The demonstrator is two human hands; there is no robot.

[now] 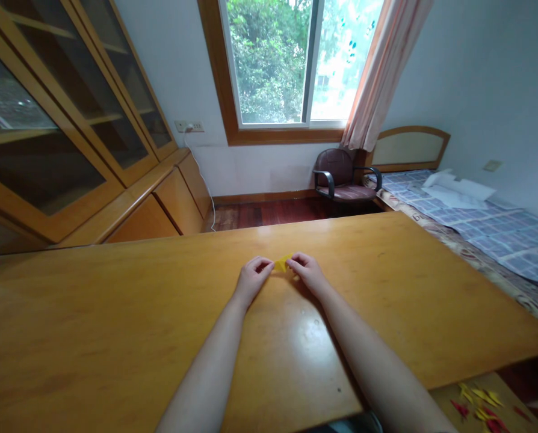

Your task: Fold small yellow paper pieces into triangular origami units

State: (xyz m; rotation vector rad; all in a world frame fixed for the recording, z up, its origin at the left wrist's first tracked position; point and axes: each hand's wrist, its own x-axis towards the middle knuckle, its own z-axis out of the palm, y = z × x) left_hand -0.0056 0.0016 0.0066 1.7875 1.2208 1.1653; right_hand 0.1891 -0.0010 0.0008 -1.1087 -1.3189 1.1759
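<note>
Closest in, the yellow piece (281,263) sits between the left hand (252,279) and the right hand (309,272), at the far end of both outstretched forearms. It looks like thin folded paper, though its creases are too small to read. Each of the hands has its thumb and fingertips pinched together on one end of it, the other fingers curled loosely, so nothing but the small middle part spans the gap. The main danger, I judge, is tearing: if the two hands pull apart unevenly, something so thin could rip at a fold. Too hard a pinch could crush its points, and a slip of the right fingertips, which cover most of their end, could leave a fold crooked. Whether the piece touches the table (115,313) beneath is hard to tell; if let go, it could slide on that glossy top. Back toward the body and well to the right of the right hand, small yellow and red pieces (481,400) lie loose on a lower surface (445,404) beside the table's edge; a careless sweep of the right arm could knock some off. Beyond the hands, past the table's far edge, stand a chair (336,168) and, farther back, a window (269,66); a draught from there, if it is open, could shift anything so light.
</note>
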